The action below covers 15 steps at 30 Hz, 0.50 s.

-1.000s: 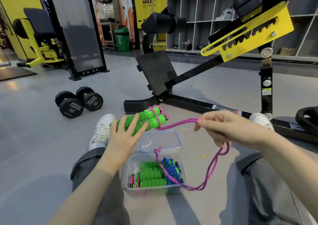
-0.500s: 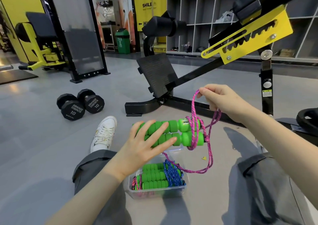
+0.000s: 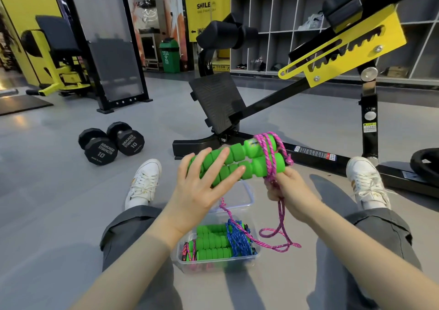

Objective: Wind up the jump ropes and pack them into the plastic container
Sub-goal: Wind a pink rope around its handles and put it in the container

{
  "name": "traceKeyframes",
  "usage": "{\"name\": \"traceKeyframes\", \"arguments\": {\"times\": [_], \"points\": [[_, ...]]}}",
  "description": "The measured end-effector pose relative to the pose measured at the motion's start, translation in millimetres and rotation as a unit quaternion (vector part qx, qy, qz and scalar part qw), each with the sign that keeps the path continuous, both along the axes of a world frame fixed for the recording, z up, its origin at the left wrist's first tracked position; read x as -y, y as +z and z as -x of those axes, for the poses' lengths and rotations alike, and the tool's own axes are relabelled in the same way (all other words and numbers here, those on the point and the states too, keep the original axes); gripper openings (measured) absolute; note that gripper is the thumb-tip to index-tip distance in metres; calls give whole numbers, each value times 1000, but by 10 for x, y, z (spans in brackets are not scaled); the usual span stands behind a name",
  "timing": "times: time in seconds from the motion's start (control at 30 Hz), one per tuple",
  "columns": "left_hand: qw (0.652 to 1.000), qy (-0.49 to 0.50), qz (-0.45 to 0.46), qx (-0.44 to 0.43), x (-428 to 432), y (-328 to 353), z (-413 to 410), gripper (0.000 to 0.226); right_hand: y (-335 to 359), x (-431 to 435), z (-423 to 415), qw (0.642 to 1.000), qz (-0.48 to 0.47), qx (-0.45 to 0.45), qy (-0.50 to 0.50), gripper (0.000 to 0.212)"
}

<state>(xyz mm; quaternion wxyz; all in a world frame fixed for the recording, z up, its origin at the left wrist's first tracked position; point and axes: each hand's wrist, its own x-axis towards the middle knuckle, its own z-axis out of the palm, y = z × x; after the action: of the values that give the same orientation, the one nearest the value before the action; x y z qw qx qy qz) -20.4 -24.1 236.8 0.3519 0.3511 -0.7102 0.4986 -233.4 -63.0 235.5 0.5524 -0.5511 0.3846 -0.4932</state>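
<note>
My left hand [image 3: 202,184] holds two green foam jump-rope handles [image 3: 251,160] side by side above the floor, fingers spread over them. Pink rope [image 3: 270,153] is wound around their right ends. My right hand [image 3: 285,191] is closed on the pink rope just under the handles. The loose remainder of the rope [image 3: 278,236] hangs down and loops on the floor. Between my legs stands a clear plastic container [image 3: 256,255] holding wound jump ropes with green handles [image 3: 211,243] and blue cord [image 3: 237,241]. Its clear lid [image 3: 247,198] lies just beyond it.
Two black 10 dumbbells [image 3: 111,143] lie on the grey floor at the left. A black and yellow bench frame [image 3: 308,110] stands straight ahead, its base bar near my right shoe [image 3: 365,184]. My left shoe [image 3: 145,181] is left of the container. A weight plate [image 3: 427,165] lies far right.
My right hand has carried the pink rope over the handle ends and come down under them, adding turns. The loose rope has shortened. The handles shifted right and up.
</note>
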Motion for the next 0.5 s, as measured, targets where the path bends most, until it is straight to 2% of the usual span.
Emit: {"name": "traceKeyframes", "arguments": {"times": [0.13,0.27,0.4,0.5], "points": [[997,61,-19,-32,124,-54,-106,61,-55,-218,-96,999,-20,-4,37,31],[994,99,-39,-8,177,-123,-195,60,13,-354,-79,996,-37,-33,75,30],[986,156,-63,-14,227,-204,-326,64,113,-467,4,982,-46,-106,147,24],[982,175,-69,8,264,-263,-413,62,249,-537,61,956,-1,-212,201,24]]}}
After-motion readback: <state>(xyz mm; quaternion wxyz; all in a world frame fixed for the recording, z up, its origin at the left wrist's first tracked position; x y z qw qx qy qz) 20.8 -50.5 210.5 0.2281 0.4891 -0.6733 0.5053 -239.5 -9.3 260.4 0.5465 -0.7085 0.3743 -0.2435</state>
